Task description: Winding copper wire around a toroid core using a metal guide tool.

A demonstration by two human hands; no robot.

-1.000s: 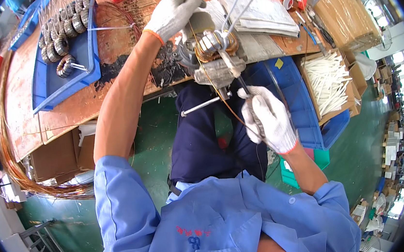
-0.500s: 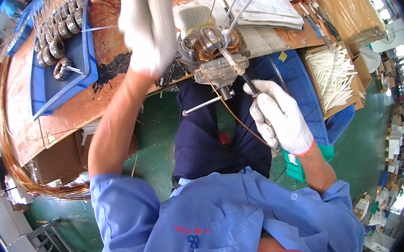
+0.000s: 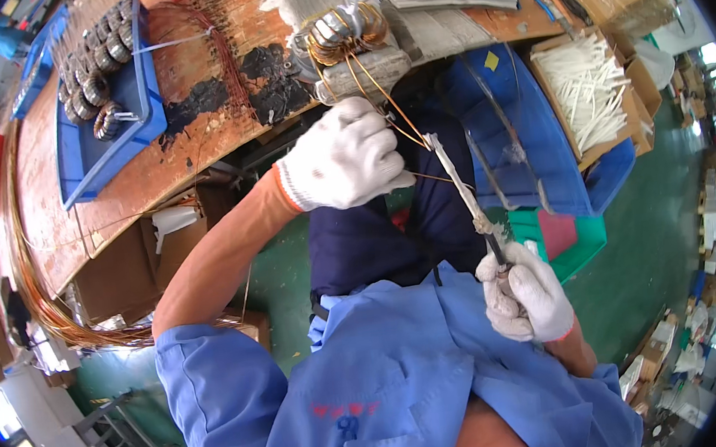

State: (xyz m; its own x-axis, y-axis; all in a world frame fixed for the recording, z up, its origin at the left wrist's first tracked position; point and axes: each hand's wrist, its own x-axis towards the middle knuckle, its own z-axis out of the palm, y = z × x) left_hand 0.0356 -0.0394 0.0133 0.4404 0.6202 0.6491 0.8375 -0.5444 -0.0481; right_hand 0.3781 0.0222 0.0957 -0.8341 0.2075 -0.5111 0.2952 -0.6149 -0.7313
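Copper wire (image 3: pixel 380 92): thin strands run down from the wound coil (image 3: pixel 340 36) at the counter (image 3: pixel 195 144) edge to the gloved hands, taut in the air above the lap.
Left hand (image 3: pixel 344 164): white glove, fingers (image 3: pixel 392 177) pinched together on a strand just below the coil.
Right hand (image 3: pixel 524 294): fist wrapped tight round the handle of a slim metal tool (image 3: pixel 463 192), its tip up beside the left hand, touching or nearly touching the wire.
Doing it well: likely best to keep the strand tight, the tool tip close to the pinch, and pull gently so the wire neither kinks nor snaps.
Nearby: blue tray (image 3: pixel 85 163) of finished coils, box of white sleeves (image 3: pixel 586 81).
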